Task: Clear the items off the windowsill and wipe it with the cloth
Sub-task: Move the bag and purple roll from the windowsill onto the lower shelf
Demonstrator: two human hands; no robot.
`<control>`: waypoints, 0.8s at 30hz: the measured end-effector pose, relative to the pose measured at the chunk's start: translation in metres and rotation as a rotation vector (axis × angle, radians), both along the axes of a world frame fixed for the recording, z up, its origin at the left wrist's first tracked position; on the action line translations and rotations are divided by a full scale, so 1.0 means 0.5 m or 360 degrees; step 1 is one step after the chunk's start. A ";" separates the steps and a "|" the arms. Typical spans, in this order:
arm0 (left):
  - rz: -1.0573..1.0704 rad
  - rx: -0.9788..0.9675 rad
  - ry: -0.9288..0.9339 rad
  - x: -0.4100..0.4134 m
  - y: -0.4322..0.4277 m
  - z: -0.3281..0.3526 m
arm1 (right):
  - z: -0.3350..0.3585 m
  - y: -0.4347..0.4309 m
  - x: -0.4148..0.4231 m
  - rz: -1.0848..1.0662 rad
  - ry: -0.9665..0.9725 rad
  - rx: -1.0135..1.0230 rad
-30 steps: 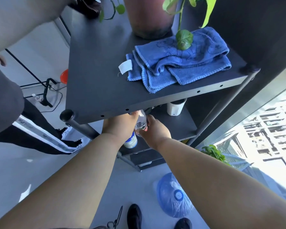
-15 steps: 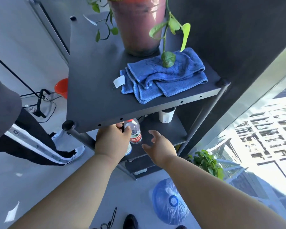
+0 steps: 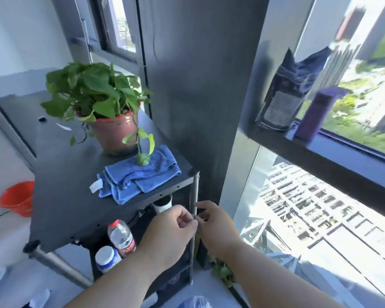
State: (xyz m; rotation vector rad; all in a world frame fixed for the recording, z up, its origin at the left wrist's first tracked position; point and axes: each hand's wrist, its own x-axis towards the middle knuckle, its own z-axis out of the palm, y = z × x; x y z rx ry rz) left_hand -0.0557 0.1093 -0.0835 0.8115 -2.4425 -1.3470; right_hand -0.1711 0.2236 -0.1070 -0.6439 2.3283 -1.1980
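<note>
blue cloth (image 3: 140, 177) lies on the shelf (image 3: 60, 196), above both hands' fingers (image 3: 188, 221).

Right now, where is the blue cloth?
In the head view, the blue cloth lies folded on the dark shelf top, left of centre, just in front of the potted plant.

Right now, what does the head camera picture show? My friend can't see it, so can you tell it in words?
Two bare hands, left hand and right hand, meet in front of a dark shelf unit, holding nothing clearly visible. A folded blue cloth and a potted plant sit on top. A dark bag and purple box stand on the windowsill.
</note>
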 end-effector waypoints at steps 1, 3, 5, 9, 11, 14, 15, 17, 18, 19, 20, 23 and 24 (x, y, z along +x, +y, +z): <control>-0.0055 0.0015 0.0034 -0.015 0.016 0.025 | 0.024 0.021 -0.010 -0.0028 0.0045 -0.0019; -0.0225 -0.0017 0.0115 -0.071 0.076 0.090 | 0.082 0.109 -0.043 -0.0197 0.0137 -0.0098; -0.0245 -0.0051 0.0144 -0.099 0.092 0.124 | 0.122 0.139 -0.065 -0.0273 0.0157 -0.0136; -0.0326 -0.0185 0.0217 -0.201 0.156 0.212 | 0.208 0.256 -0.126 -0.0563 0.0225 -0.0315; -0.0345 -0.0185 0.0283 -0.269 0.185 0.250 | 0.245 0.308 -0.157 -0.0684 0.0290 -0.0381; -0.0306 -0.0107 0.0437 -0.376 0.200 0.293 | 0.274 0.359 -0.202 -0.0778 0.0422 -0.0368; -0.0269 -0.0081 0.0476 -0.403 0.197 0.304 | 0.281 0.367 -0.212 -0.0782 0.0467 -0.0347; -0.0178 -0.0072 0.0541 -0.473 0.192 0.327 | 0.296 0.383 -0.249 -0.0775 0.0510 -0.0326; -0.0116 -0.0088 0.0548 -0.503 0.186 0.336 | 0.302 0.384 -0.266 -0.0761 0.0508 -0.0318; -0.0059 -0.0098 0.0549 -0.529 0.180 0.344 | 0.310 0.383 -0.281 -0.0757 0.0509 -0.0303; -0.0017 -0.0092 0.0553 -0.557 0.177 0.351 | 0.319 0.383 -0.301 -0.0763 0.0525 -0.0287; 0.0047 -0.0023 0.0608 -0.621 0.171 0.369 | 0.340 0.372 -0.353 -0.0764 0.0623 -0.0251; 0.0043 0.0003 0.0638 -0.638 0.173 0.374 | 0.345 0.367 -0.369 -0.0758 0.0644 -0.0246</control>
